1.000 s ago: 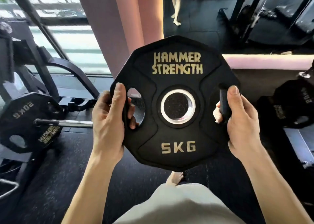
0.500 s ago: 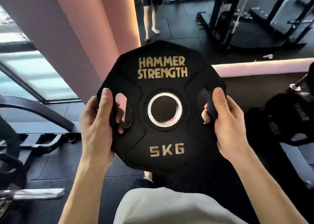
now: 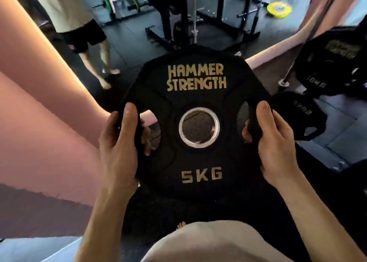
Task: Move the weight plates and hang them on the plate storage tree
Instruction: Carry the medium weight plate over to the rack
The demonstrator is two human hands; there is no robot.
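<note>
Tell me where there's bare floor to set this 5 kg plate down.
Bare dark floor lies ahead, between the other person and the rack base. To the right it is crowded: the 10KG plate and a smaller plate fill that side. Both hands, left hand and right hand, grip the 5KG plate.

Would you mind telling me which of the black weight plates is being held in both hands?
The 5KG plate, gripped at its side cut-outs by the left hand and right hand; the other black plates sit untouched at right.
</note>
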